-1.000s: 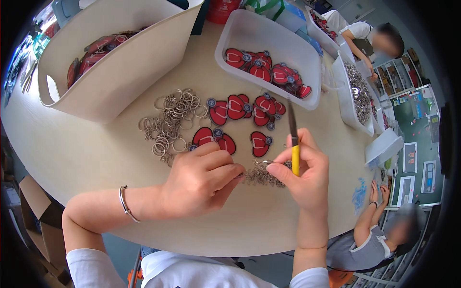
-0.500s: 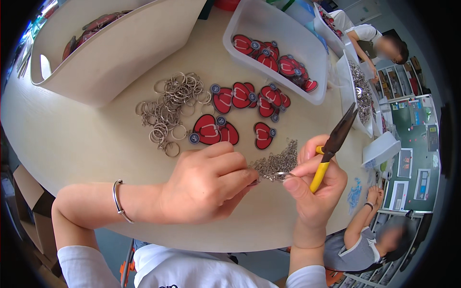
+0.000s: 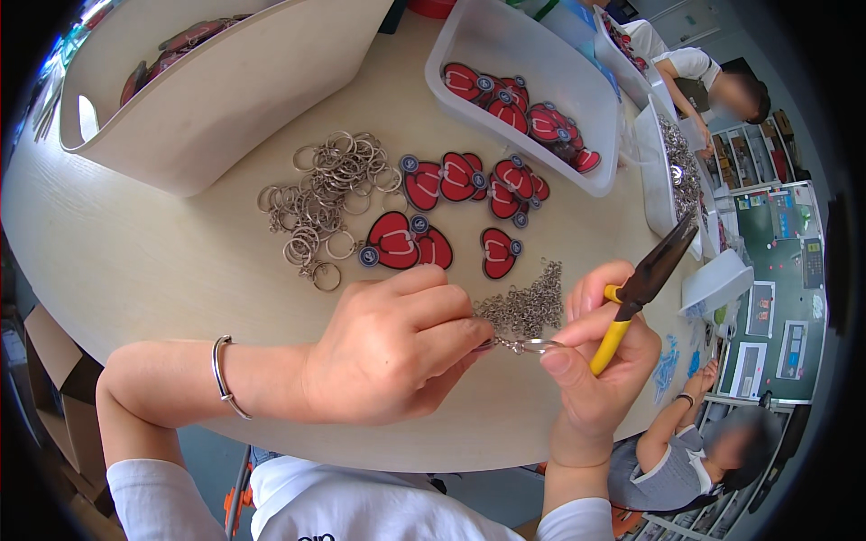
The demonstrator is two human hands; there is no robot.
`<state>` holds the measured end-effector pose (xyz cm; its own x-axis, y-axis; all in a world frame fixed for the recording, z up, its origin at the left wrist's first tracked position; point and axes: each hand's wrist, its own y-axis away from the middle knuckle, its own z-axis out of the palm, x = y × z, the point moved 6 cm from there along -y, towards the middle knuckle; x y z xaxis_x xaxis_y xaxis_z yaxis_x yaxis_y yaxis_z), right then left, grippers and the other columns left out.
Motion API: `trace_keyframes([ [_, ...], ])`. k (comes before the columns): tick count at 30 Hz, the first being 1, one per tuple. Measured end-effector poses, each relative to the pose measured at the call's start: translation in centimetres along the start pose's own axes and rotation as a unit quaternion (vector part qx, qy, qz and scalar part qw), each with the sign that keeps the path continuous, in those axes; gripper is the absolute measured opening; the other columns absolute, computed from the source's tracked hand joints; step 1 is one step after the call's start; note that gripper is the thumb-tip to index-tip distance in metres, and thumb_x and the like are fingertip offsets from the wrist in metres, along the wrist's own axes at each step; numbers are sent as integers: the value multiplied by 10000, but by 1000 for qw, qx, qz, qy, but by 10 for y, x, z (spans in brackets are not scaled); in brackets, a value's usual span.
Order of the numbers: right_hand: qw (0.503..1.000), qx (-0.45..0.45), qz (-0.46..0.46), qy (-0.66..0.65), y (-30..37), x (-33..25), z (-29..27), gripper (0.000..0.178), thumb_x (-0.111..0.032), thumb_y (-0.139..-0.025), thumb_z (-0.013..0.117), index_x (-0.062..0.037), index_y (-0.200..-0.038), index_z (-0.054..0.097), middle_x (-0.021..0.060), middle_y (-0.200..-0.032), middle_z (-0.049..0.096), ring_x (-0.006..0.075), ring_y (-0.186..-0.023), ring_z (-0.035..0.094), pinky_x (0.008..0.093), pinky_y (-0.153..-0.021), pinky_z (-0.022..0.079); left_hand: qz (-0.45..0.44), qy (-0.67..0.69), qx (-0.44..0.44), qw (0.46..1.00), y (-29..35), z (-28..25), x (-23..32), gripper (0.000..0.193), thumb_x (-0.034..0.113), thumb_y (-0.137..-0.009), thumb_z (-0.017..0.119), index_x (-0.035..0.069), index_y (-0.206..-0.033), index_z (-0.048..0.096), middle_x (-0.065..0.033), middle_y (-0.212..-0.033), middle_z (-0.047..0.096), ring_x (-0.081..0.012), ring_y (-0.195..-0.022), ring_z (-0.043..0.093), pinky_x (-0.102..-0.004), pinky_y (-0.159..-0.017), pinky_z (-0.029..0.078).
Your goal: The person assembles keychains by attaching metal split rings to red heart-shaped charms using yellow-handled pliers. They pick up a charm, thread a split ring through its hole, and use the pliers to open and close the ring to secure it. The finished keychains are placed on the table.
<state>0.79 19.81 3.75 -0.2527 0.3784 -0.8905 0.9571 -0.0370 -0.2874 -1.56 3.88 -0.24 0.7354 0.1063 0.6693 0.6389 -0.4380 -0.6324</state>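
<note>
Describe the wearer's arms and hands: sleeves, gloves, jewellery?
Both hands are bare, no gloves: left hand, right hand. Forearms bare too. White sleeves are pushed up near the elbows. A thin silver bangle sits on the left wrist. No rings or watch visible.

This is a small assembly workshop, a place of hand piecework. A broad, round, pale wooden surface [image 3: 144, 261] carries stock sorted in bulk: a loose heap of metal key rings [image 3: 329, 194], red heart-shaped charms [image 3: 451, 216], a pile of short chains [image 3: 528, 307], and clear plastic bins [image 3: 532, 63] filled with more charms. Other people sit nearby at the same work. Shelving and posted sheets line the far wall [image 3: 767, 270].
</note>
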Motion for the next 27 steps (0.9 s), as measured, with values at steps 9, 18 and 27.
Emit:
trace_keyframes([
  [9,1000,1,-6,22,2,-2,-3,223,-184,-610,842,-54,-678,673,54,-836,423,182,-745,430,276,-627,361,-5,19,20,1000,-2,-3,-2,267,-12,-563,776,10,-810,675,-47,-660,556,-186,-548,484,-296,-457,359],
  [18,982,-90,-38,163,-2,-20,-6,381,-340,-673,809,-3,-700,632,89,-911,489,206,-760,495,297,-647,420,76,-107,58,990,-17,-38,7,306,-31,-568,748,23,-865,698,-45,-749,622,-168,-583,458,-265,-507,367],
  [27,902,-113,-260,325,3,-29,5,340,-313,-699,773,-68,-649,542,102,-925,528,239,-743,523,348,-613,397,189,-246,60,949,-30,-68,37,385,-14,-556,743,23,-938,710,-27,-870,664,-143,-628,442,-243,-529,359],
])
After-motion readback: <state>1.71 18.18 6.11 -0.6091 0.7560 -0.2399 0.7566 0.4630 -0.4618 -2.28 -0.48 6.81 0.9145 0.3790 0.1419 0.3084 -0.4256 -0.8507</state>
